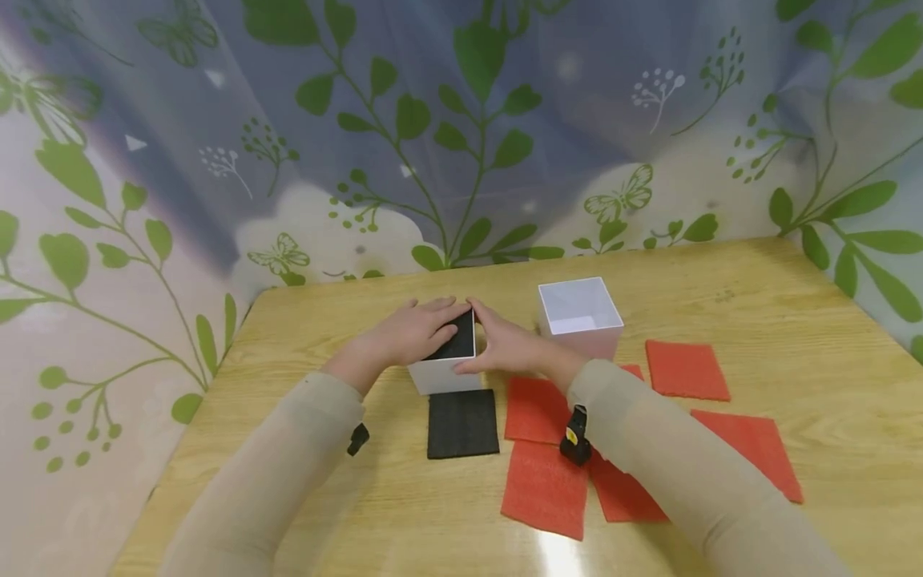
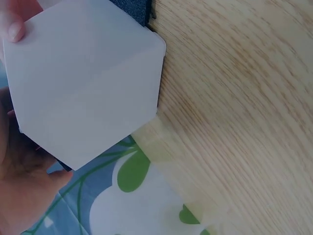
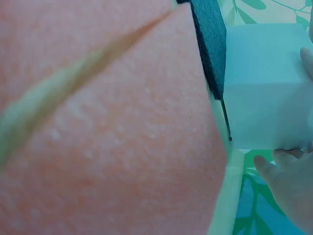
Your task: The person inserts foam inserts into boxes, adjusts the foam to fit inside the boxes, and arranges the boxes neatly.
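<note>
Operated from afar, my left grip point(image 1: 407, 332) lies unclenched across a black pad point(image 1: 458, 343) in a white box point(image 1: 441, 377), as my right grip point(image 1: 508, 344) grasps the box's right side. Just nearside of both grips, a second black pad point(image 1: 463, 425) rests on the worktop point(image 1: 324, 513).

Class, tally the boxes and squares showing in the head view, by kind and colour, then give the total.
White boxes: 2
Black squares: 2, one inside a box
Red squares: 6, one mostly hidden by the right sleeve
Total: 10
</note>
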{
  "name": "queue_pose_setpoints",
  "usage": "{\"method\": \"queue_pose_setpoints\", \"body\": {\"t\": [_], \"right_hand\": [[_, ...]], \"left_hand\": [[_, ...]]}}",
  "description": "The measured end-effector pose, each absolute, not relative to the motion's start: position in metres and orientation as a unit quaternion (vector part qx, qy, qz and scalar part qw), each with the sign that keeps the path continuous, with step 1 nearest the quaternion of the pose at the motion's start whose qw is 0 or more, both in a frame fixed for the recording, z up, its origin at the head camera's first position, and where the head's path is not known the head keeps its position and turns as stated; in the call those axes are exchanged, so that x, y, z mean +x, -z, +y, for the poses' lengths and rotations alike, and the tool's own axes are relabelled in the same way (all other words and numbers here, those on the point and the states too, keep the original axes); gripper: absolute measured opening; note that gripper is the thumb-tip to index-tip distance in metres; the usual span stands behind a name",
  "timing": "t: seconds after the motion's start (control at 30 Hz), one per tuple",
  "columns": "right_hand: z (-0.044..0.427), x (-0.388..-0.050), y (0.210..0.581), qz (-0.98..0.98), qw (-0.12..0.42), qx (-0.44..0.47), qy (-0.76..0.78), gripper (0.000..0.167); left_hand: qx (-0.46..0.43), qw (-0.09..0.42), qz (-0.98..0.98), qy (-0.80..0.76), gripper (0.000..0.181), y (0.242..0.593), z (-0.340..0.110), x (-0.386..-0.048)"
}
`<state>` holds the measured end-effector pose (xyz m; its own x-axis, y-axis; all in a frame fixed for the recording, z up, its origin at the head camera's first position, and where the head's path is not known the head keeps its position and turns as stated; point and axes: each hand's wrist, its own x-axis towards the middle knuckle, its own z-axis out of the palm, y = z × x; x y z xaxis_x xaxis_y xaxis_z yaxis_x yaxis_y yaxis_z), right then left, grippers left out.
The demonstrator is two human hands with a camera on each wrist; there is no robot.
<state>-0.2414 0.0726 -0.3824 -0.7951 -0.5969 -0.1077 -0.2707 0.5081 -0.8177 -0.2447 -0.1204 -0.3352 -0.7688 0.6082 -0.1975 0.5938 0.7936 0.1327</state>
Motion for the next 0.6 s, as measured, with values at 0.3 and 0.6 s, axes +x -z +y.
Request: {"method": "queue_pose_setpoints", "body": {"t": [0.3, 0.6], "right_hand": [[0.069, -0.246, 0.383, 0.852, 0.176, -0.278, 0.408, 0.115], [0.071, -0.242, 0.383, 0.863, 0.183, -0.247, 0.400, 0.119]], "left_hand": [[0.324, 0.107, 0.931, -0.126, 0.047, 0.334, -0.137, -0.244], [0.283, 0.061, 0.955, -0.065, 0.055, 0.336, -0.172, -0.224]]}}
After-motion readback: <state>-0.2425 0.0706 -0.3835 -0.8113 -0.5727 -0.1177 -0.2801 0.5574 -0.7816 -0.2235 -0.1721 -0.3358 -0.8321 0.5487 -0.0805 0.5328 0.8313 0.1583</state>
